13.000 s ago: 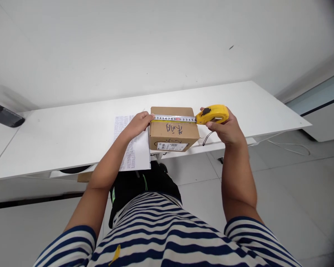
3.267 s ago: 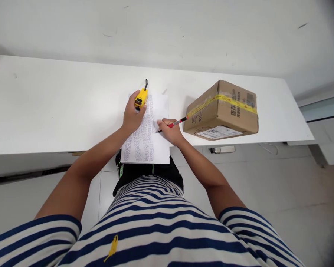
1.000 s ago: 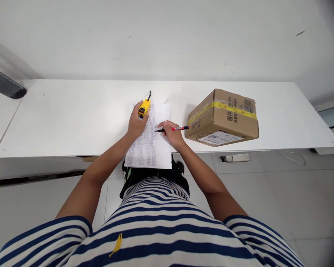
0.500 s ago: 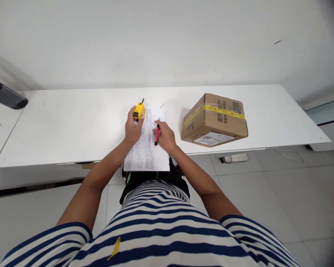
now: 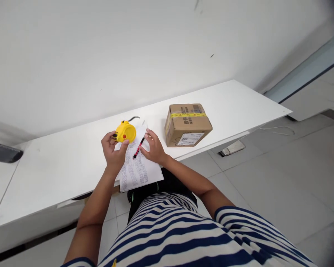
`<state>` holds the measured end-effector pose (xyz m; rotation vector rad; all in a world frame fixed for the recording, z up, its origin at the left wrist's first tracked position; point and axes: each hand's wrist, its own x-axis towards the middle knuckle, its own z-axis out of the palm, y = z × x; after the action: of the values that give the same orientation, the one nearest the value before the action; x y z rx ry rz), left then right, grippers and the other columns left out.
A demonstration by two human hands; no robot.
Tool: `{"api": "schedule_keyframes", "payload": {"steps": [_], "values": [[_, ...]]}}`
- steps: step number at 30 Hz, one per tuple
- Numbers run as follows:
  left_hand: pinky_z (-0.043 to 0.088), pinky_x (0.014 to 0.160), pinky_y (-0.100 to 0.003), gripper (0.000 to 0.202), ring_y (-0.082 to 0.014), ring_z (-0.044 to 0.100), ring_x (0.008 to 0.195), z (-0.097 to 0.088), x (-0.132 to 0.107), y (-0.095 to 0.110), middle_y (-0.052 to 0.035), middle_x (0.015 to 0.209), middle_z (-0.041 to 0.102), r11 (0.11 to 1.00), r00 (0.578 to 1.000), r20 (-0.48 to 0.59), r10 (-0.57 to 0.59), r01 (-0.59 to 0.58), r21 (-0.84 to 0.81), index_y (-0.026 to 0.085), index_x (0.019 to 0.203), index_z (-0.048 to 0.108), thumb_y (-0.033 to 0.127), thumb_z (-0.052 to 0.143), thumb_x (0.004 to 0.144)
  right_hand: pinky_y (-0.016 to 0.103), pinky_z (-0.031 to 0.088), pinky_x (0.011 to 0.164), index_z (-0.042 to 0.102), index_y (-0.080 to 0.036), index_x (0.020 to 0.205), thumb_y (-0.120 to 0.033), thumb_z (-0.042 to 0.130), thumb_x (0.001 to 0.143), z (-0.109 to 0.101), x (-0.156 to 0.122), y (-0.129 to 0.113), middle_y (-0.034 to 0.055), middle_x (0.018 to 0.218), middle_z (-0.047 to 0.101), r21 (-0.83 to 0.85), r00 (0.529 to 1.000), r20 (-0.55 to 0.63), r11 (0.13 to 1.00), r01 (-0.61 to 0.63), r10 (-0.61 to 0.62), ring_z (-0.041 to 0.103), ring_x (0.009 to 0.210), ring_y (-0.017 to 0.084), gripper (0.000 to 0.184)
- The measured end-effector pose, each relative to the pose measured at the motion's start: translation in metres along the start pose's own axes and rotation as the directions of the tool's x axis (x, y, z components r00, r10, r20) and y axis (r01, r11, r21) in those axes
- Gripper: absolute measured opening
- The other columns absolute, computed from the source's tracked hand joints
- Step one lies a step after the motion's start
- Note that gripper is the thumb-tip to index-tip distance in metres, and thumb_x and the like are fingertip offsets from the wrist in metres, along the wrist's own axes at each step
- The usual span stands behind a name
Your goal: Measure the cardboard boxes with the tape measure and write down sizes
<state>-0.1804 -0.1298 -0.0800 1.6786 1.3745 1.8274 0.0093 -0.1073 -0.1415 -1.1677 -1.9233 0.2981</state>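
My left hand [image 5: 114, 152] grips a yellow tape measure [image 5: 126, 132], its round face with a red dot turned up and a dark strap trailing from its far end. It is raised above the upper left of a sheet of paper [image 5: 153, 172] covered in columns of small handwriting. At the sheet's right side, my right hand [image 5: 155, 149] has its thumb and fingers on a red and black pen [image 5: 136, 152]. The pen slants over the page, its far tip close to my index finger. How firmly it is held is hard to make out.
A taped cardboard box [image 5: 189, 126] with a white label stands on the white table [image 5: 72, 159], right of my right hand. The wall runs behind the table. A dark cylindrical object [image 5: 5, 152] is at the far left. On the floor lies a pale flat object [image 5: 232, 148].
My view has turned to the right. My left hand has lifted the tape measure and turned its round face up. The pen has swung to a slant across the paper.
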Motion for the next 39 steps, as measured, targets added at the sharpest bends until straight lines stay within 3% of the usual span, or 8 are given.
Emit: {"api": "schedule_keyframes", "payload": {"steps": [5, 8, 12, 16, 20, 27, 34, 39], "values": [[0.052, 0.046, -0.033, 0.068, -0.0139, 0.058, 0.048, 0.0, -0.004, 0.087, 0.006, 0.073, 0.058, 0.975, 0.929, 0.369, -0.009, 0.09, -0.203, 0.035, 0.108, 0.046, 0.089, 0.074, 0.076, 0.086, 0.033, 0.123, 0.075, -0.039, 0.114, -0.076, 0.08, 0.074, -0.059, -0.012, -0.003, 0.0148, 0.135, 0.067, -0.138, 0.975, -0.209, 0.989, 0.043, -0.072, 0.048, 0.154, 0.051, 0.055], [0.048, 0.044, -0.033, 0.078, -0.014, 0.054, 0.045, 0.022, -0.003, 0.128, 0.0071, 0.066, 0.056, 0.937, 0.833, 0.553, -0.017, 0.207, -0.282, 0.033, 0.097, 0.04, 0.095, 0.075, 0.066, 0.076, 0.049, 0.117, 0.075, -0.044, 0.108, -0.074, 0.077, 0.078, -0.109, -0.019, 0.003, 0.0085, 0.121, 0.074, -0.148, 0.958, -0.21, 0.975, 0.168, -0.197, 0.063, 0.142, 0.041, 0.042], [0.048, 0.045, -0.03, 0.086, -0.0125, 0.055, 0.049, 0.072, 0.013, 0.154, 0.0068, 0.066, 0.059, 0.884, 0.702, 0.712, -0.019, 0.344, -0.316, 0.03, 0.089, 0.037, 0.096, 0.08, 0.055, 0.052, 0.067, 0.089, 0.071, -0.042, 0.108, -0.073, 0.068, 0.089, -0.176, -0.021, 0.017, 0.0058, 0.121, 0.079, -0.181, 0.854, -0.327, 0.914, 0.364, -0.405, 0.076, 0.116, 0.03, 0.038], [0.057, 0.058, -0.032, 0.078, -0.0156, 0.068, 0.061, 0.118, 0.048, 0.147, 0.0016, 0.067, 0.066, 0.926, 0.632, 0.774, -0.037, 0.313, -0.211, 0.026, 0.08, 0.044, 0.09, 0.084, 0.059, 0.049, 0.069, 0.082, 0.069, -0.033, 0.131, -0.085, 0.068, 0.085, -0.231, -0.016, 0.036, 0.0128, 0.126, 0.078, -0.144, 0.86, -0.437, 0.964, 0.222, -0.263, 0.076, 0.115, 0.032, 0.069], [0.058, 0.072, -0.038, 0.056, -0.0169, 0.066, 0.064, 0.146, 0.087, 0.118, -0.0014, 0.066, 0.067, 0.916, 0.622, 0.744, -0.244, 0.4, -0.034, 0.024, 0.079, 0.056, 0.073, 0.082, 0.081, 0.039, 0.065, 0.069, 0.065, -0.032, 0.146, -0.083, 0.062, 0.092, -0.268, -0.003, 0.083, 0.0151, 0.136, 0.073, 0.027, 0.847, -0.531, 1.0, 0.011, 0.005, 0.075, 0.106, 0.027, 0.074], [0.051, 0.072, -0.045, 0.04, -0.0224, 0.058, 0.058, 0.167, 0.102, 0.062, -0.0006, 0.055, 0.05, 0.865, 0.446, 0.755, -0.481, 0.383, 0.325, 0.026, 0.081, 0.073, 0.064, 0.069, 0.094, 0.039, 0.065, 0.065, 0.075, -0.03, 0.137, -0.075, 0.077, 0.086, -0.283, 0.0, 0.18, 0.0086, 0.114, 0.077, 0.328, 0.818, -0.528, 0.943, -0.052, 0.229, 0.074, 0.087, 0.021, 0.068], [0.053, 0.08, -0.05, 0.063, -0.0353, 0.071, 0.078, 0.179, 0.084, 0.065, -0.0123, 0.065, 0.063, 0.884, 0.472, 0.755, -0.456, 0.14, 0.446, 0.026, 0.062, 0.062, 0.083, 0.064, 0.086, 0.041, 0.067, 0.072, 0.077, -0.028, 0.135, -0.078, 0.078, 0.082, -0.263, -0.009, 0.168, 0.0088, 0.116, 0.078, 0.345, 0.864, -0.436, 0.933, -0.1, 0.253, 0.073, 0.092, 0.022, 0.073], [0.049, 0.07, -0.044, 0.068, -0.0268, 0.061, 0.064, 0.18, 0.078, 0.068, -0.0098, 0.062, 0.061, 0.92, 0.504, 0.777, -0.377, 0.108, 0.376, 0.025, 0.059, 0.06, 0.086, 0.058, 0.088, 0.039, 0.065, 0.072, 0.073, -0.028, 0.135, -0.081, 0.073, 0.085, -0.262, -0.01, 0.161, 0.0096, 0.119, 0.076, 0.303, 0.869, -0.437, 0.947, -0.103, 0.234, 0.072, 0.089, 0.02, 0.072]]}}
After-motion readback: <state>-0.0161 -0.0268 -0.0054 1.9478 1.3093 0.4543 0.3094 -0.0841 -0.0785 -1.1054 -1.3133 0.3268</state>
